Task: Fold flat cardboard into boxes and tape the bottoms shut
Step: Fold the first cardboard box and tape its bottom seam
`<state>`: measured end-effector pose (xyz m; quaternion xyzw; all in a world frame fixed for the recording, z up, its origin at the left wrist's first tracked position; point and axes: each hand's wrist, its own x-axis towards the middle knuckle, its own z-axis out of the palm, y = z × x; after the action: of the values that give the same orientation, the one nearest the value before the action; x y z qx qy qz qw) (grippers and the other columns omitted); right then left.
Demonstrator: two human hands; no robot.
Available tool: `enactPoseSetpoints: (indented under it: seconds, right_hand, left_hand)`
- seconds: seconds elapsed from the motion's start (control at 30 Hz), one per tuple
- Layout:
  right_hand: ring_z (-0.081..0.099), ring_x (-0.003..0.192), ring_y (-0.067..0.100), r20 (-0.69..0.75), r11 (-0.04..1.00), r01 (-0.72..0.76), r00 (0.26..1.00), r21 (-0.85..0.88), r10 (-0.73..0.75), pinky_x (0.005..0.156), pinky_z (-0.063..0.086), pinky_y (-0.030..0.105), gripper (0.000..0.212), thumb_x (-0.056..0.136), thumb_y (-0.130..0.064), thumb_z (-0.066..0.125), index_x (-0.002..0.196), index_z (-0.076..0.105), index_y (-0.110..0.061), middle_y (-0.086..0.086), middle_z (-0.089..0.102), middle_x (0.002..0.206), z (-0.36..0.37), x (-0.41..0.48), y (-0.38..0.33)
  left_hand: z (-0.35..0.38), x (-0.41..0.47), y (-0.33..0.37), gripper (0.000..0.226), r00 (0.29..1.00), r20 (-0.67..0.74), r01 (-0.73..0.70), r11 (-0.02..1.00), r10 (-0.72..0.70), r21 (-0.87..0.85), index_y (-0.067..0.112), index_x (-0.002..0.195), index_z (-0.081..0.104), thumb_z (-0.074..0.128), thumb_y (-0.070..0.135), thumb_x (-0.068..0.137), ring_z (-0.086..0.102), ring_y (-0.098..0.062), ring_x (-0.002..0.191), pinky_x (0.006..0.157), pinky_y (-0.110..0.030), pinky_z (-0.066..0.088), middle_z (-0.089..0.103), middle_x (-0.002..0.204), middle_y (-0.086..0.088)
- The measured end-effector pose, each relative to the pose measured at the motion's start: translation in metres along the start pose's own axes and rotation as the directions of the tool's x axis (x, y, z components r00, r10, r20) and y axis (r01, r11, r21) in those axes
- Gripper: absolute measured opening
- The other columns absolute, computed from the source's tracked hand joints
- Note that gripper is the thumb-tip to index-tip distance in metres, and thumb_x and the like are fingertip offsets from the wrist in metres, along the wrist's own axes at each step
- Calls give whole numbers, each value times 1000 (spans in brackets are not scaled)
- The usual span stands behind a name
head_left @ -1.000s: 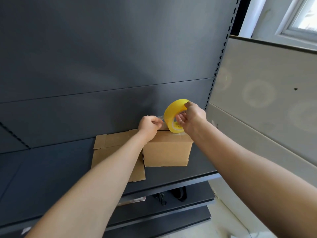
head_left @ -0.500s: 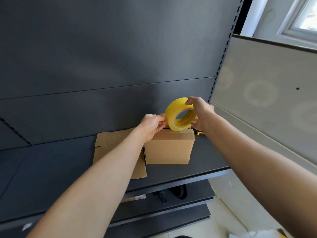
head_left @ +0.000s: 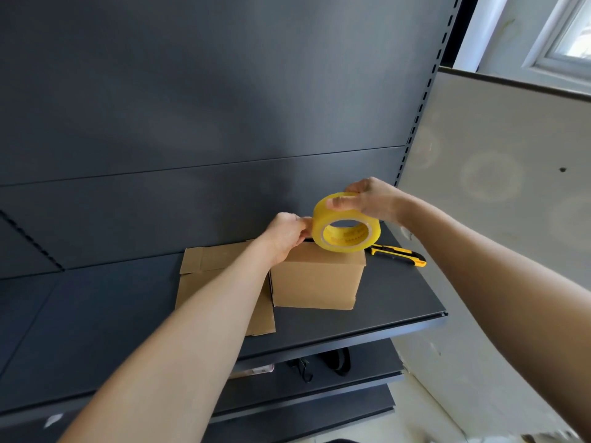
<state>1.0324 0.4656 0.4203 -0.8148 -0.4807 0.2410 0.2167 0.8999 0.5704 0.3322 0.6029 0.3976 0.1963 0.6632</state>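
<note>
A: Where's the box?
B: The folded brown cardboard box point(head_left: 316, 279) sits on the dark metal shelf point(head_left: 96, 314), beneath the yellow tape roll point(head_left: 347, 222). The right hand point(head_left: 367, 199) grips the roll; the left hand point(head_left: 287, 235) pinches its left edge.
A: Risks?
B: A loose pinch could let the tape slip or wrinkle. A flat cardboard sheet point(head_left: 211, 266) lies left, a yellow-black utility knife point(head_left: 398, 254) right.

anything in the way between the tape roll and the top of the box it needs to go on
Nothing visible. The right hand holds the tape roll right over the box, and the left hand pinches at its left edge. The utility knife lies off to the right on the shelf.
</note>
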Motion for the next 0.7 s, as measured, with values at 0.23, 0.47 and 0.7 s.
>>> enactPoseSetpoints:
  seconds: [0.23, 0.47, 0.7]
  right_hand:
    - [48, 62, 16, -35, 969, 28, 999, -245, -37, 56, 38, 28, 48, 74, -63, 60, 77, 63, -15, 1, 54, 70, 7, 14, -35]
    - [52, 64, 16, -17, 958, 43, 999, -285, -50, 59, 42, 28, 46, 74, -64, 59, 78, 64, -19, 1, 59, 76, 20, 26, -43]
    - [51, 64, 19, 19, 919, 30, 1000, -392, -25, 61, 40, 29, 48, 73, -63, 57, 76, 62, -16, 3, 56, 73, 11, 30, -50]
  left_hand:
    - [0, -2, 2, 27, 998, -34, 41, 979, -49, -199, 8, 64, 46, 44, -6, 87, 38, -14, 57, 61, -23, 39, 41, 59, -4]
    - [-15, -4, -7, 22, 996, -54, 50, 957, -68, -285, 2, 71, 53, 44, -8, 89, 50, -17, 64, 62, -25, 49, 52, 68, -10]
    - [-17, -1, -6, 22, 997, -19, 71, 974, -77, -217, 1, 73, 55, 46, -9, 90, 54, -16, 65, 55, -21, 51, 55, 72, -10]
